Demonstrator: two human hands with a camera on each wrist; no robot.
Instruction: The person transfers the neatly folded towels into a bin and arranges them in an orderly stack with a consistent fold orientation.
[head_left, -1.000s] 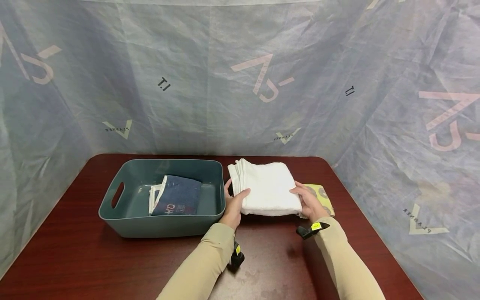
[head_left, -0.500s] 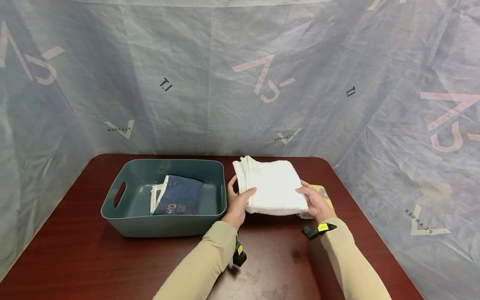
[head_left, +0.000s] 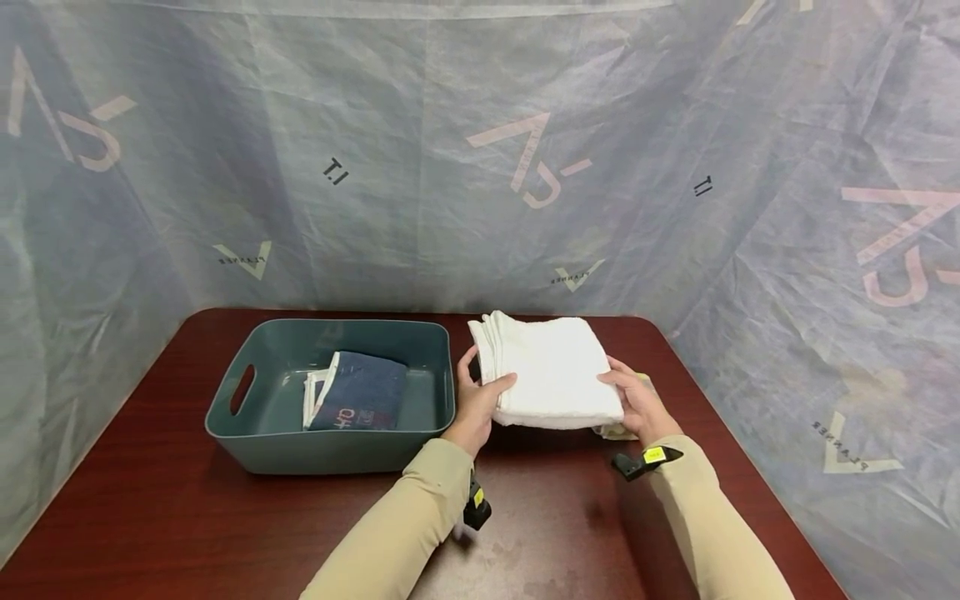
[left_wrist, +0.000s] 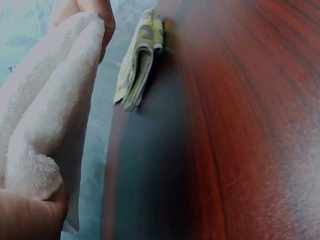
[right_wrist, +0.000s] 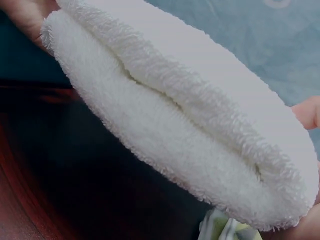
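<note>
Between both hands is a thick folded white towel point(head_left: 557, 375), its layered folds along the left side. My left hand point(head_left: 477, 408) grips the left edge, thumb on top and fingers beneath. At the opposite edge, my right hand point(head_left: 636, 407) pinches it the same way. Both wrist views show the towel raised above the tabletop, its fuzzy front fold point(right_wrist: 165, 115) facing the right wrist camera. Under and behind the right hand lies a folded yellow-green patterned cloth point(left_wrist: 137, 65), mostly covered by towel and hand in the head view.
Left of the towel stands a grey-green plastic bin point(head_left: 330, 454) with a handle hole in its side. A folded navy cloth with white edging point(head_left: 367, 387) lies inside it. The dark red wooden table point(head_left: 187, 533) ends at grey fabric sheeting point(head_left: 420, 208) behind.
Both hands have shifted the white towel slightly to the right and tilted it up a little. It now covers more of the patterned cloth.
</note>
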